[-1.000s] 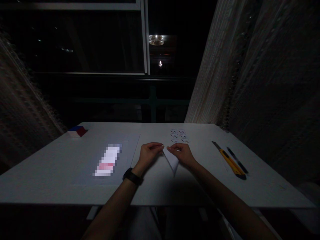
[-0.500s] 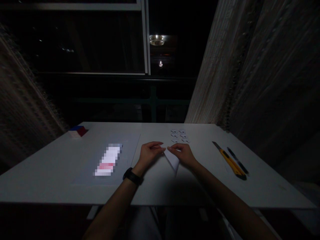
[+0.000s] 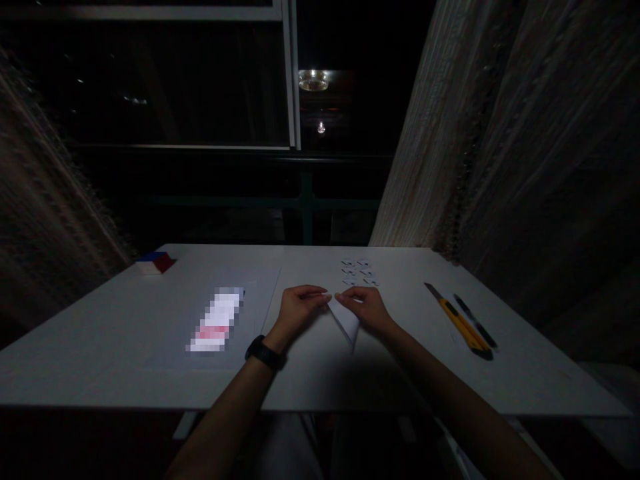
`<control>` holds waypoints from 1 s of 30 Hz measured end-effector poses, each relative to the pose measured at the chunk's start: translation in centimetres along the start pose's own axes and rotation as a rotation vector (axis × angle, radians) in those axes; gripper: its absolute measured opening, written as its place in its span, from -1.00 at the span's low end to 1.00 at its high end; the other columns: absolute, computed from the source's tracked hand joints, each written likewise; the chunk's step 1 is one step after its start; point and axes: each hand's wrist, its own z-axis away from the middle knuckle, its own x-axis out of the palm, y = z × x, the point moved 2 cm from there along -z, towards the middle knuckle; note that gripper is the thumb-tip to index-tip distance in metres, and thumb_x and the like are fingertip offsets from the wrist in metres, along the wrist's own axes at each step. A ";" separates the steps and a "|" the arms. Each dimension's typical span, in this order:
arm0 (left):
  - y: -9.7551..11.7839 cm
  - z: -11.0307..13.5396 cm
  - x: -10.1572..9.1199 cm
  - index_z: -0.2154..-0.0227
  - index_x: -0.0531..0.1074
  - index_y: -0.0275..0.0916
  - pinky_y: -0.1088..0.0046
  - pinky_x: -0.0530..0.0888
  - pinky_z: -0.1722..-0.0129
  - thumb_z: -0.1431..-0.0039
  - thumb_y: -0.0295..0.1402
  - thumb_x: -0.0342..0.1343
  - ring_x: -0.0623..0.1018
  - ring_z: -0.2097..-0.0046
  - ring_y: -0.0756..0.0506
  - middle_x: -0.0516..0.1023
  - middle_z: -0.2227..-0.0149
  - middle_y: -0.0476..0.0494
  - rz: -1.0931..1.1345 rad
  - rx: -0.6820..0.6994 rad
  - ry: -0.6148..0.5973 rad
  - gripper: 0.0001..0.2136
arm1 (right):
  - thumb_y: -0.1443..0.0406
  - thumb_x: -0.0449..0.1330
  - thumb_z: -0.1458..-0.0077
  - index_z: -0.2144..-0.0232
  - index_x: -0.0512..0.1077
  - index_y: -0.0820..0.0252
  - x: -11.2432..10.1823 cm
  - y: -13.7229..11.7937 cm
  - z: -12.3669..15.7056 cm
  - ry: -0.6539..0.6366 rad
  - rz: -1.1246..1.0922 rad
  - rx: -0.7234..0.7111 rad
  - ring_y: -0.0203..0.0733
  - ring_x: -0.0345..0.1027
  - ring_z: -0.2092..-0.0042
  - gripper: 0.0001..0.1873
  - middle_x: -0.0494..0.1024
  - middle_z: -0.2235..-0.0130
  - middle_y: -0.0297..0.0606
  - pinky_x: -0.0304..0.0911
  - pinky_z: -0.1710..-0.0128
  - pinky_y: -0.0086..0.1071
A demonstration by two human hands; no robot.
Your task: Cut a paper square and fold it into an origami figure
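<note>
A white piece of folded paper, roughly triangular with its point toward me, is pinched at its far edge by both hands over the table. My left hand grips the far left corner between thumb and fingertips. Close beside it, my right hand pinches the same far edge, thumb and index finger pressed together. The two thumbs almost meet. Just beyond the hands lie several small white pieces with dark marks, set out in two columns. A dark watch is on my left wrist.
On the right of the white table lie a yellow utility knife, its blade out, and a dark pen. To the left, a lit, blurred-out screen rests on paper sheets. A coloured block sits at the far left.
Almost nothing differs. Both hands keep their pinch on the folded paper, whose near tip has shifted very slightly.
</note>
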 end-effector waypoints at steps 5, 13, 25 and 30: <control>0.1 0.1 0.0 0.43 0.51 -0.36 0.50 0.43 0.47 0.26 -0.33 0.28 0.49 0.52 -0.02 0.53 0.56 -0.13 -0.017 0.029 -0.018 -0.73 | 0.13 0.21 0.17 0.62 0.45 0.19 0.0 -0.1 0.0 -0.004 0.004 -0.001 -0.21 0.36 0.44 -0.76 0.50 0.54 -0.30 0.21 0.41 -0.40; 0.1 0.1 0.2 0.54 0.51 -0.35 0.50 0.42 0.50 0.23 -0.32 0.26 0.47 0.55 -0.02 0.52 0.60 -0.12 -0.063 0.026 0.001 -0.82 | 0.17 0.24 0.21 0.61 0.45 0.21 0.0 0.3 -0.2 -0.031 -0.048 0.038 -0.21 0.36 0.42 -0.79 0.50 0.52 -0.28 0.20 0.39 -0.39; -0.1 -0.2 -0.1 0.48 0.52 -0.35 0.46 0.45 0.44 0.24 -0.29 0.26 0.51 0.51 -0.05 0.54 0.55 -0.16 -0.005 -0.008 0.118 -0.76 | 0.18 0.37 0.42 0.57 0.44 0.29 -0.1 1.7 -0.5 0.037 -0.532 0.342 -0.33 0.26 0.52 -0.67 0.46 0.57 -0.34 0.12 0.46 -0.44; -0.3 -0.3 -0.4 0.46 0.53 -0.35 0.46 0.44 0.42 0.22 -0.27 0.25 0.52 0.48 -0.06 0.56 0.51 -0.18 -0.045 0.033 0.133 -0.75 | 0.18 0.36 0.42 0.58 0.46 0.31 -0.1 1.4 -0.4 0.051 -0.574 0.354 -0.30 0.29 0.49 -0.67 0.47 0.55 -0.30 0.16 0.42 -0.41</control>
